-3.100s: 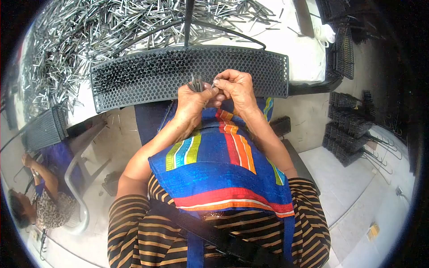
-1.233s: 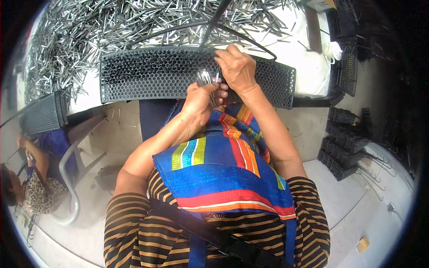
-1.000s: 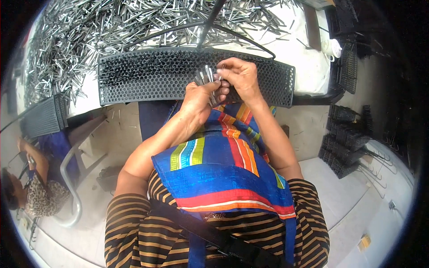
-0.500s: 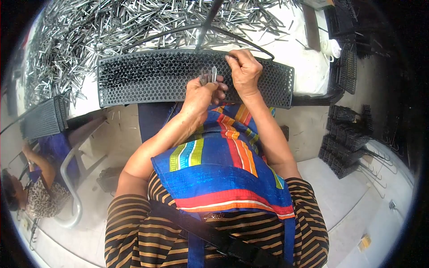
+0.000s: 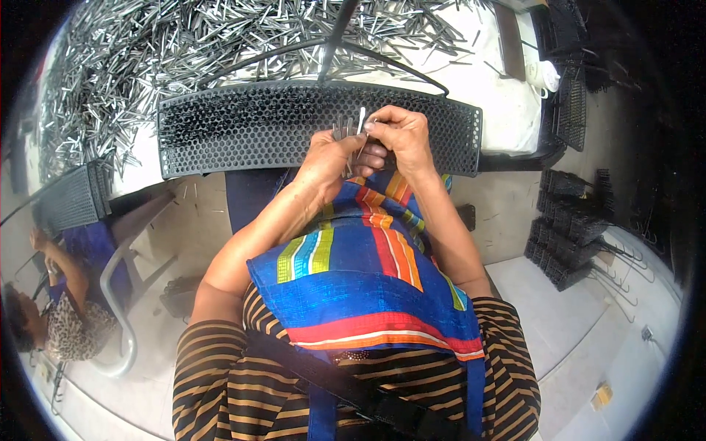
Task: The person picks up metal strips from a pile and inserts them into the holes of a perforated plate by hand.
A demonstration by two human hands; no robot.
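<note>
My left hand (image 5: pixel 323 163) is closed around a small bunch of slim metal strips (image 5: pixel 344 132), whose ends stand up fanned out past the thumb. My right hand (image 5: pixel 406 140) is beside it, thumb and forefinger pinched at a strip (image 5: pixel 361 121) on the right side of the bunch. Both hands are over the front of a long black perforated rack (image 5: pixel 243 153) with rows of round holes. Dark pieces fill many holes along its back and left, while the front rows show bare holes. The fingertips partly hide the pinched strip.
A big heap of loose metal strips (image 5: pixel 184 44) covers the white table behind the rack. A black rod frame (image 5: pixel 334 44) rises from the rack's back edge. A white lidded cup (image 5: pixel 543 77) stands at right. Stacked black racks (image 5: pixel 562 235) hang lower right; a co-worker (image 5: pixel 73 316) sits left.
My right hand has come from the rack's back edge down and left to the strips in my left hand. The left hand has barely moved. The co-worker's arm has shifted.
</note>
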